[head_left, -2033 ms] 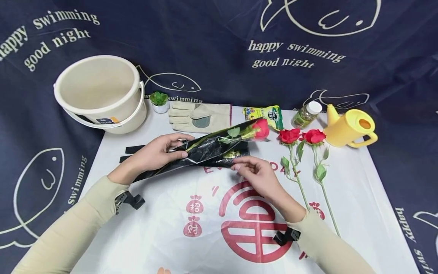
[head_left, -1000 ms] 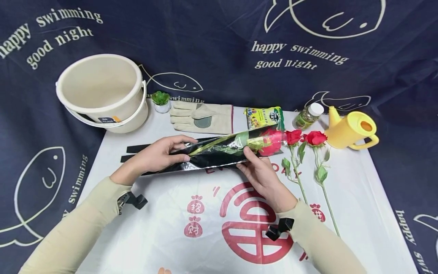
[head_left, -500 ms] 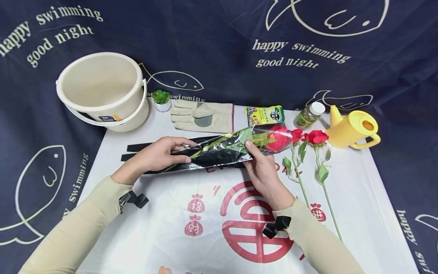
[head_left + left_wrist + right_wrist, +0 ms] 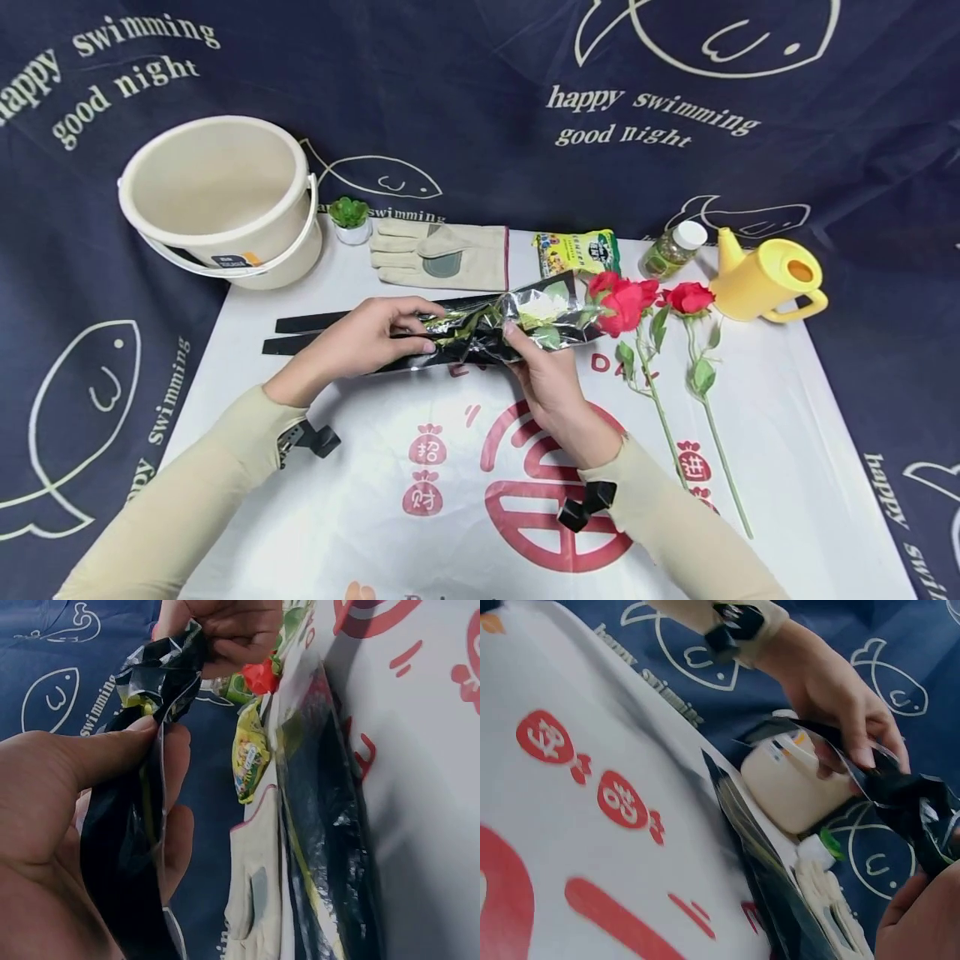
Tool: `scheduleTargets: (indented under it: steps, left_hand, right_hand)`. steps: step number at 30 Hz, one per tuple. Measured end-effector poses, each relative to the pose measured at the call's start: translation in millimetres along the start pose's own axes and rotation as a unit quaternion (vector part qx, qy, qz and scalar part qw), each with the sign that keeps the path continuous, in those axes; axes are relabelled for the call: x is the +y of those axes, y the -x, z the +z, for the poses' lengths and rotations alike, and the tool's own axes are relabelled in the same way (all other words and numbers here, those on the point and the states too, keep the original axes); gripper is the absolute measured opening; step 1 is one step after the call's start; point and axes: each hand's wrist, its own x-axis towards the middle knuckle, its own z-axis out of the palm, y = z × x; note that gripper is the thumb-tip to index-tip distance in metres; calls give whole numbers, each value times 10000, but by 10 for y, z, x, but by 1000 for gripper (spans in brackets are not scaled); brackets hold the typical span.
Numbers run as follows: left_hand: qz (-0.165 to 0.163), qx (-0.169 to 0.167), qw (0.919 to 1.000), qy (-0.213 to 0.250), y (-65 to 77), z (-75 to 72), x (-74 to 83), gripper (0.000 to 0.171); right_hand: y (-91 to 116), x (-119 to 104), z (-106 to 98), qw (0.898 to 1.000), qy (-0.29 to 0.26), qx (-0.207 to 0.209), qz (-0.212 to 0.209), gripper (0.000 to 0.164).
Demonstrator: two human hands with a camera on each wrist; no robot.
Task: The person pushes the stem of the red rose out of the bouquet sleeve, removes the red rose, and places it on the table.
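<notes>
Both hands hold a black-and-clear flower sleeve (image 4: 472, 333) with a rose inside, raised over the table. My left hand (image 4: 367, 333) pinches its narrower left part between thumb and fingers. With thumb on top, my right hand (image 4: 551, 379) grips the sleeve farther right, where the film is crumpled. The red rose head (image 4: 617, 310) shows past the sleeve's right end, overlapping one of two loose roses on the table. In the left wrist view, a second black sleeve (image 4: 330, 817) with a stem in it lies flat on the table below the hands.
A loose rose (image 4: 689, 298) lies at the right, its stem toward the front. Along the back stand a beige bucket (image 4: 292, 258), a small potted plant (image 4: 349, 218), work gloves (image 4: 442, 254), a yellow packet (image 4: 577, 252), a jar (image 4: 673, 250) and a yellow watering can (image 4: 768, 279).
My right hand came up from the lower sleeve to grip the held one, then moved slightly left along it. The film has crumpled and the rose head now shows beyond its right end.
</notes>
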Motion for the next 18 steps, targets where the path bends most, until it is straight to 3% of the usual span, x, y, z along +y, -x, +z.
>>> scheduleTargets:
  steps: [8, 15, 18]
  left_hand:
    - [-26, 73, 10000, 16, -8, -18, -4, 40]
    - [-274, 178, 9984, -463, 31, -105, -38, 38]
    - [-353, 192, 9983, -432, 57, -138, -51, 36]
  right_hand:
    - [-19, 1, 59, 9995, 17, -62, -303, 59]
    - [-87, -142, -108, 9987, 34, 51, -499, 60]
    - [-132, -220, -206, 9978, -13, 58, -666, 62]
